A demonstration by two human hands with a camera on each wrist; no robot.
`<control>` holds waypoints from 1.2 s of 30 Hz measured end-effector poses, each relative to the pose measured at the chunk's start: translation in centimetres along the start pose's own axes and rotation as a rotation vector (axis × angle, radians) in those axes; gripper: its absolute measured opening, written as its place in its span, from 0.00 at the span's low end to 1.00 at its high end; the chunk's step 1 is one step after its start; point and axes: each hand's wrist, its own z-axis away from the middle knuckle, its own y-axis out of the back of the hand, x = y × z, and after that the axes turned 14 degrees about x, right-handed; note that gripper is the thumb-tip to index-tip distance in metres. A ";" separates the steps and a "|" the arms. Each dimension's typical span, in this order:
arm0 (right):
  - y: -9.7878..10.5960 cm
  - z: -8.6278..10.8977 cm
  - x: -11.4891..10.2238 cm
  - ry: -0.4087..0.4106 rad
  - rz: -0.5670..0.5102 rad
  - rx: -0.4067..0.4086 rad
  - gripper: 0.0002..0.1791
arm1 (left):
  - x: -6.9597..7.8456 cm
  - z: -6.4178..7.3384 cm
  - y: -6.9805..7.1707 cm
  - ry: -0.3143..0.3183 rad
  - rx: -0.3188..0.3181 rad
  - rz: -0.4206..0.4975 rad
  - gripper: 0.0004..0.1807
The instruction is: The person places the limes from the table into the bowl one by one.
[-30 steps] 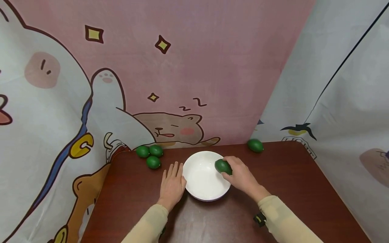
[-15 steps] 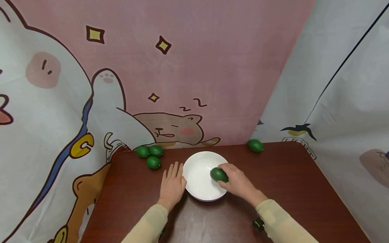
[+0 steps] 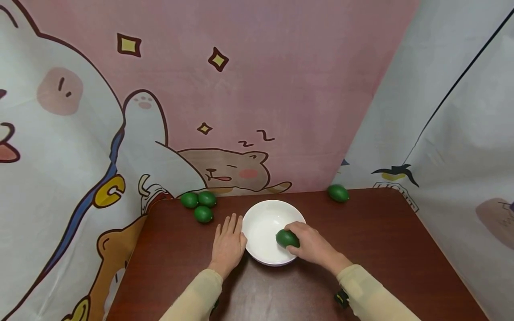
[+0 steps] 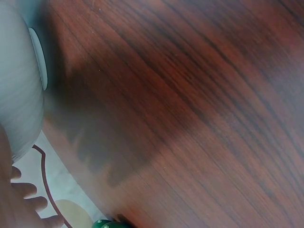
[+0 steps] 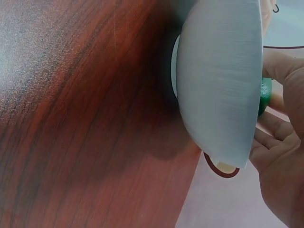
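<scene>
A white bowl [image 3: 263, 223] stands on the table in the middle of the head view. My right hand [image 3: 315, 245] reaches over the bowl's right rim and holds a green lime [image 3: 286, 239] between thumb and fingers, low inside the bowl. In the right wrist view the bowl's outer wall [image 5: 221, 85] hides most of the lime [image 5: 264, 95]. On the other side, my left hand [image 3: 228, 245] lies against the bowl's left rim with its fingers straight. The left wrist view catches only its fingertips and part of the bowl [image 4: 19, 85].
Several other limes lie on the brown table [image 3: 273, 294]: a cluster [image 3: 203, 214] at the back left and a single lime [image 3: 338, 193] at the back right edge. A printed cloth [image 3: 281, 89] hangs right behind the table.
My right hand has carried the lime down and toward me, from the bowl's upper right rim to its lower right inside. My left hand stays in place.
</scene>
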 end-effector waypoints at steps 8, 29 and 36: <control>-0.3 0.3 0.0 0.075 0.009 -0.017 0.24 | 0.0 0.1 -0.2 0.003 -0.004 -0.001 0.30; -0.4 0.2 0.1 0.086 -0.005 -0.148 0.21 | 0.0 0.3 -0.4 -0.022 0.051 0.007 0.29; -0.3 0.1 0.1 0.063 -0.008 -0.209 0.22 | 0.0 0.4 -0.5 -0.035 0.079 0.000 0.28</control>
